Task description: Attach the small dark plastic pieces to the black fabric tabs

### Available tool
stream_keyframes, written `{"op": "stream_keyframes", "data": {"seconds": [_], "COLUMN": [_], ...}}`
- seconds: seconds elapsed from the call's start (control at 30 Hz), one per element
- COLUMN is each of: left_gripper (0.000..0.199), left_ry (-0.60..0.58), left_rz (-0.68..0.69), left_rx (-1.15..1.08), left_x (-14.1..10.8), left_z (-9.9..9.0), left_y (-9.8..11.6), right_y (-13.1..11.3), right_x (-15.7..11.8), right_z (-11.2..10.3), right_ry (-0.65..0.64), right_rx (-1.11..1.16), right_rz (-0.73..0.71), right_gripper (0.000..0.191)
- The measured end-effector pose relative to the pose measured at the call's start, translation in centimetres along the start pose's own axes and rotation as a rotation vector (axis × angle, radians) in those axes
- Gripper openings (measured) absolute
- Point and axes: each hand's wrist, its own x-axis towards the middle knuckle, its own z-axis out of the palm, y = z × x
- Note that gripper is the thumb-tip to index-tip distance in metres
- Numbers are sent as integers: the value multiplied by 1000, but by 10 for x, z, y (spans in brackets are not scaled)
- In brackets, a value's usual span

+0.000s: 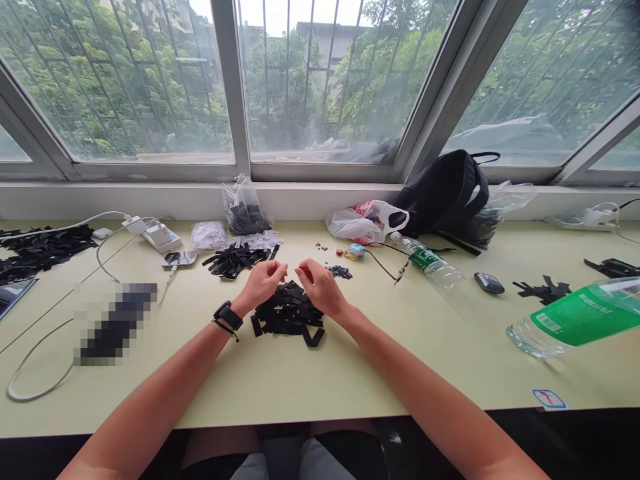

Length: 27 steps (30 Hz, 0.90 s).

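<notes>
Left hand (263,280) and right hand (320,283): fingers curled, tips near each other — can't tell if either grips anything. Black strips (286,312) piled on tabletop (280,383) beneath the hands — small dark pieces (341,272) just beside the right hand.
</notes>
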Motion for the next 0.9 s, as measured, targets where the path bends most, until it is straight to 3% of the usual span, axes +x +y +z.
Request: {"op": "stream_keyframes", "data": {"seconds": [0.1,0.23,0.43,0.57,0.73,0.9], "left_gripper": [46,50,52,51,34,9], "left_ry": [20,-43,-112,-119,182,449], "left_rz": [-41,-45,9,45,49,-54], "left_rx": [-44,-80,-44,100,561,885], "left_x": [3,3,-1,-3,-1,7], "left_z": [-2,-2,-1,-1,-27,-67], "left_y": [-4,-4,2,4,-1,-14], "right_y": [-2,-8,-11,-7,19,64], "right_x": [0,-2,-4,-3,5,12], "right_z": [4,9,7,4,-11,-36], "right_ry": [5,5,-31,-64,-82,-81], "right_rx": [132,200,83,16,-48,-234], "right_rz": [14,22,23,-18,-4,165], "right_gripper": [24,23,20,15,10,8]}}
